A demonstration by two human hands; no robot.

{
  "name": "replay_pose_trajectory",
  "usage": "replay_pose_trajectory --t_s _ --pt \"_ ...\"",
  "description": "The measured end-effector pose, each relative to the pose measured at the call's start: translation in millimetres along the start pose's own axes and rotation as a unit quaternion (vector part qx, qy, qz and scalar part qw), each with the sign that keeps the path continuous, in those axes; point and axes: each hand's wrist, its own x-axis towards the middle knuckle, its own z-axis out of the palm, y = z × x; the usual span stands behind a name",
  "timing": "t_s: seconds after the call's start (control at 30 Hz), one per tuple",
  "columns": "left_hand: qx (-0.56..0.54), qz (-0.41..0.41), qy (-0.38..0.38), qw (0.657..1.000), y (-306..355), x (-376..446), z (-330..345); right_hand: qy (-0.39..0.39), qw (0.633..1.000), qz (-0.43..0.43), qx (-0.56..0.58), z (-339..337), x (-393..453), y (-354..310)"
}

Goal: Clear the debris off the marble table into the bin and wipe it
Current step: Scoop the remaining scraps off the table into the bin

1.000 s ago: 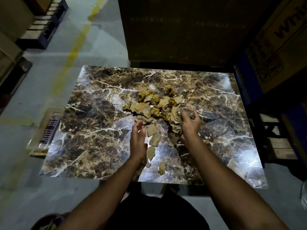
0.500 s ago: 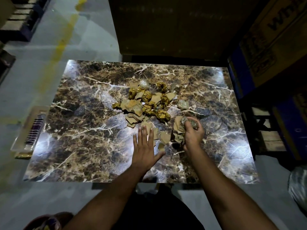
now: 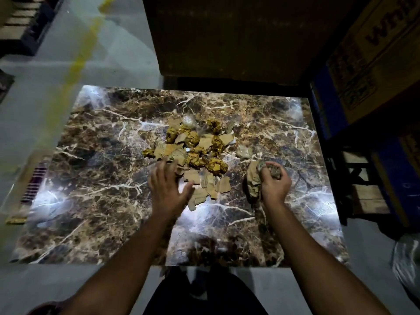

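We see the marble table (image 3: 95,201) filling the middle of the frame, dark brown with white veins and bright glare patches at lower left and lower right.

Debris pile (image 3: 193,148) sits at centre, a bit above the middle: crumpled yellow-gold paper balls (image 3: 216,165) mixed with flat torn cardboard scraps (image 3: 221,185). A clear crumpled plastic bit (image 3: 189,121) lies at the pile's top edge. One small greyish wad (image 3: 243,152) lies apart, just right of the pile.

Left hand (image 3: 167,189): palm down, fingers spread and blurred, at the pile's lower-left edge, fingertips over the nearest scraps. Can't tell if it touches the table.

Right hand (image 3: 273,183): right of centre, curled closed around a handful of debris; cardboard pieces (image 3: 252,178) and crumpled material stick out from its left side and top. Well apart from the main pile.

Upper centre: large dark cardboard box (image 3: 227,37) behind the table. Upper right: printed carton (image 3: 375,53). Right edge: wooden pallet (image 3: 361,185). Lower right corner: clear plastic bag (image 3: 406,262), blurred; can't tell if that is the bin. Left: grey floor with a yellow line (image 3: 84,51).
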Motion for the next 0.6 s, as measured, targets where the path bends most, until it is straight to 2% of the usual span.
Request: replay_pose_trajectory --t_s 0.07,0.17,0.27,0.47,0.6 --pt "0.013 0.002 -0.027 1.000 -15 17 -9 -0.015 1.000 -0.022 -0.014 15 4 -5" --pt "0.088 0.073 -0.082 0.990 -23 32 -11 -0.018 0.998 -0.059 -0.006 35 9 -8" --pt "0.108 0.099 -0.090 0.985 -24 44 -6 -0.018 0.998 -0.056 -0.012 48 10 -2" --pt "0.110 0.068 -0.078 0.989 -26 63 1 -0.034 0.991 -0.124 -0.022 61 9 1" --pt "0.024 0.030 -0.066 0.997 -21 60 1 -0.040 0.989 -0.140 -0.021 77 -6 9"
